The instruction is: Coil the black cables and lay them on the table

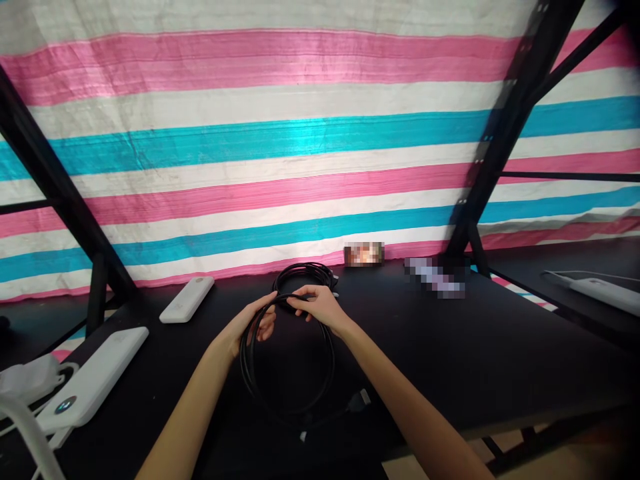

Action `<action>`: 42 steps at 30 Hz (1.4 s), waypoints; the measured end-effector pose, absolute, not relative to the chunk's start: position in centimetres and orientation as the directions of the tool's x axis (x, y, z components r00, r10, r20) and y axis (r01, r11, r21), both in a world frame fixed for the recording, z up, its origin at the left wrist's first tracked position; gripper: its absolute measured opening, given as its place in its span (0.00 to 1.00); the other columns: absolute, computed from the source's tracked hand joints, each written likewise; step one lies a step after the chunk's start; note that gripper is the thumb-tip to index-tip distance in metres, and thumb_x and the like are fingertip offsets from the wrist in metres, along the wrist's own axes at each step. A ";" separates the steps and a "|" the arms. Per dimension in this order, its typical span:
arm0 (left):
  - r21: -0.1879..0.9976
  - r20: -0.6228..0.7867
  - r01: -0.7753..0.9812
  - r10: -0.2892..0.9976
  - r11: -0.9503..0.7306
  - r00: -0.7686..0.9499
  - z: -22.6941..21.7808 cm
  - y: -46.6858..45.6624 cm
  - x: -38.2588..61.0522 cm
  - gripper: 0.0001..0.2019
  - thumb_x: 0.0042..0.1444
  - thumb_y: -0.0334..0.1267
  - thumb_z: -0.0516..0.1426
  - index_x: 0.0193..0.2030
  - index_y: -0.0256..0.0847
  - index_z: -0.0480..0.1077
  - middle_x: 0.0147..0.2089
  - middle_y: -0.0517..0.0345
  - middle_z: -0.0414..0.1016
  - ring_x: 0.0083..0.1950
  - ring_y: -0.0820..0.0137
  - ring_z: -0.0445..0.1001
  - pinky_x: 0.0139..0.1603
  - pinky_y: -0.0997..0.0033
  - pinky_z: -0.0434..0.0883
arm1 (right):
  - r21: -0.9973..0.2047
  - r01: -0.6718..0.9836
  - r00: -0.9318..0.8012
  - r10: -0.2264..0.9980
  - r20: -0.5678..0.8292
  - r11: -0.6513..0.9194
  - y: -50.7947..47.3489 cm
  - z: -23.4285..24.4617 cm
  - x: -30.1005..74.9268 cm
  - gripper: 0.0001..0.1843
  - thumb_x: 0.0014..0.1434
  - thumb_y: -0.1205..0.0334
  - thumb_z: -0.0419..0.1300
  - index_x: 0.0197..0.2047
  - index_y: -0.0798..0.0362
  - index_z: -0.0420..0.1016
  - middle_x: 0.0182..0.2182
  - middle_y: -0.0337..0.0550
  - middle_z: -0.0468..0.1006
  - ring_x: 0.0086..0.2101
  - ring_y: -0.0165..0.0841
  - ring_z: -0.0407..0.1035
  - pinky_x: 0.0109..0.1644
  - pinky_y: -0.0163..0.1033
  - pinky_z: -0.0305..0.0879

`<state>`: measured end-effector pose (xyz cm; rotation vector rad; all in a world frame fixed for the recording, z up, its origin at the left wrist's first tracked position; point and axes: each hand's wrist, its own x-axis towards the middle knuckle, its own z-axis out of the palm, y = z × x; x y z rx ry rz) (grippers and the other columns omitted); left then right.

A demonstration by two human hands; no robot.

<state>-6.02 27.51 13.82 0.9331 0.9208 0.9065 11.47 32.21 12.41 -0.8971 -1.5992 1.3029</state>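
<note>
A black cable [287, 373] wound into a large loop hangs between my hands over the black table [475, 347]. My left hand [250, 327] is curled around the loop's upper left side. My right hand [317, 305] pinches the top of the same loop with thumb and fingers. The cable's plug end [359, 400] lies on the table at the lower right of the loop. A second coiled black cable [305, 273] rests on the table just behind my hands.
Two white power banks lie on the left, one near [95, 380] and one farther [187, 299], with white cords [25, 400] at the left edge. A white device [595, 288] sits on another table at right. Black frame struts [505, 133] and striped tarp [280, 140] stand behind.
</note>
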 end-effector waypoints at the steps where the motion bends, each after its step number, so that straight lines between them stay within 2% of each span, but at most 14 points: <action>1: 0.922 -0.237 -0.222 0.915 0.318 0.325 13.8 27.5 -6.0 0.23 0.53 0.54 0.57 0.18 0.41 0.56 0.13 0.69 0.51 0.13 0.80 0.54 0.15 0.77 0.52 | -0.979 0.013 -0.363 0.913 0.186 0.204 32.3 12.4 11.5 0.12 0.46 0.57 0.67 0.31 0.57 0.77 0.24 0.42 0.76 0.22 0.28 0.70 0.18 0.28 0.59; 5: 0.940 -0.255 -0.158 0.931 0.302 0.260 13.9 27.5 -6.1 0.22 0.51 0.58 0.56 0.26 0.38 0.65 0.13 0.70 0.53 0.12 0.79 0.56 0.14 0.78 0.51 | -0.961 0.022 -0.347 0.904 0.251 0.275 32.5 12.1 11.3 0.12 0.48 0.59 0.66 0.35 0.56 0.79 0.26 0.42 0.77 0.21 0.28 0.70 0.19 0.30 0.58; 10: 0.955 -0.241 -0.120 0.943 0.272 0.228 14.1 27.1 -6.0 0.25 0.51 0.61 0.54 0.34 0.37 0.69 0.14 0.70 0.55 0.13 0.78 0.59 0.14 0.79 0.52 | -0.890 0.058 -0.347 0.845 0.406 0.452 32.7 11.5 11.2 0.11 0.53 0.64 0.62 0.41 0.51 0.81 0.35 0.42 0.78 0.21 0.25 0.65 0.28 0.35 0.63; 14: 0.979 -0.177 -0.057 0.961 0.194 0.213 13.9 27.1 -5.8 0.19 0.51 0.53 0.59 0.36 0.36 0.69 0.15 0.70 0.56 0.14 0.78 0.62 0.13 0.79 0.53 | -0.726 0.220 -0.394 0.740 0.545 0.652 32.8 11.1 11.4 0.15 0.59 0.65 0.56 0.47 0.47 0.79 0.38 0.43 0.79 0.35 0.33 0.72 0.42 0.39 0.65; 17: 0.987 -0.126 -0.069 0.969 0.143 0.211 13.6 27.3 -5.9 0.15 0.50 0.49 0.60 0.33 0.36 0.69 0.16 0.70 0.56 0.14 0.78 0.62 0.13 0.80 0.54 | -0.704 0.269 -0.419 0.738 0.529 0.658 32.7 11.1 11.4 0.17 0.60 0.65 0.54 0.50 0.49 0.77 0.42 0.45 0.78 0.42 0.36 0.71 0.48 0.41 0.64; 20: 0.983 -0.107 -0.125 0.969 0.137 0.223 13.5 27.5 -5.9 0.13 0.51 0.45 0.60 0.30 0.36 0.67 0.15 0.70 0.55 0.13 0.79 0.61 0.12 0.80 0.53 | -0.779 0.221 -0.394 0.785 0.478 0.586 32.5 11.7 11.4 0.18 0.56 0.63 0.59 0.51 0.52 0.75 0.43 0.46 0.78 0.40 0.35 0.71 0.45 0.40 0.65; 22: 0.966 -0.096 -0.214 0.970 0.145 0.222 13.7 27.4 -6.0 0.12 0.52 0.43 0.60 0.31 0.35 0.68 0.15 0.71 0.54 0.12 0.80 0.59 0.12 0.80 0.52 | -0.872 0.138 -0.397 0.833 0.386 0.470 32.2 12.4 11.5 0.19 0.54 0.59 0.62 0.49 0.54 0.76 0.32 0.43 0.78 0.30 0.30 0.70 0.35 0.36 0.65; 24: 0.922 -0.094 -0.351 0.974 0.162 0.205 14.1 27.3 -6.0 0.11 0.54 0.42 0.59 0.31 0.35 0.67 0.14 0.72 0.52 0.11 0.81 0.55 0.11 0.80 0.52 | -0.957 0.028 -0.426 0.870 0.248 0.287 31.8 13.1 11.7 0.18 0.53 0.54 0.62 0.44 0.55 0.76 0.17 0.33 0.69 0.17 0.25 0.60 0.22 0.31 0.57; 26: 0.852 -0.085 -0.497 0.980 0.165 0.181 14.5 27.2 -6.2 0.11 0.57 0.40 0.57 0.28 0.37 0.65 0.13 0.72 0.49 0.11 0.81 0.52 0.11 0.80 0.52 | -0.993 -0.096 -0.451 0.886 0.106 0.069 31.6 13.5 11.8 0.16 0.51 0.50 0.63 0.36 0.54 0.74 0.10 0.25 0.55 0.12 0.21 0.47 0.15 0.28 0.44; 29: 0.751 -0.040 -0.651 0.992 0.112 0.123 15.0 27.2 -6.5 0.13 0.60 0.38 0.53 0.25 0.39 0.61 0.13 0.71 0.50 0.11 0.81 0.52 0.10 0.80 0.52 | -0.967 -0.224 -0.468 0.884 -0.006 -0.125 31.5 13.6 11.6 0.21 0.49 0.49 0.65 0.22 0.52 0.59 0.11 0.23 0.50 0.12 0.19 0.43 0.14 0.27 0.40; 31: 0.707 -0.022 -0.704 0.996 0.075 0.084 15.0 27.2 -6.7 0.13 0.62 0.36 0.51 0.25 0.39 0.60 0.12 0.70 0.50 0.11 0.81 0.52 0.11 0.81 0.53 | -0.952 -0.252 -0.480 0.877 -0.031 -0.172 31.7 13.4 11.3 0.24 0.49 0.48 0.64 0.21 0.51 0.53 0.12 0.23 0.50 0.13 0.18 0.42 0.14 0.26 0.40; 34: 0.676 -0.027 -0.734 0.998 0.061 0.058 14.9 27.3 -6.6 0.13 0.62 0.35 0.50 0.26 0.38 0.60 0.12 0.70 0.50 0.11 0.81 0.51 0.11 0.81 0.52 | -0.919 -0.295 -0.499 0.863 -0.084 -0.260 32.1 13.1 11.1 0.24 0.51 0.49 0.62 0.20 0.51 0.51 0.11 0.22 0.47 0.12 0.18 0.38 0.13 0.26 0.37; 38: 0.694 0.000 -0.719 0.999 0.028 0.039 14.6 27.1 -5.7 0.10 0.58 0.35 0.53 0.26 0.38 0.62 0.12 0.70 0.50 0.12 0.80 0.52 0.13 0.80 0.53 | -0.864 -0.380 -0.505 0.857 -0.106 -0.331 32.3 13.4 11.4 0.25 0.52 0.53 0.60 0.18 0.50 0.47 0.10 0.22 0.44 0.12 0.18 0.34 0.13 0.25 0.32; 42: 0.796 0.064 -0.604 0.998 -0.040 0.018 14.4 26.9 -4.7 0.08 0.52 0.37 0.58 0.28 0.40 0.63 0.14 0.68 0.56 0.20 0.75 0.65 0.22 0.78 0.62 | -0.807 -0.485 -0.466 0.880 -0.089 -0.338 32.4 13.8 11.7 0.24 0.54 0.57 0.57 0.17 0.50 0.45 0.09 0.24 0.43 0.12 0.18 0.33 0.12 0.26 0.31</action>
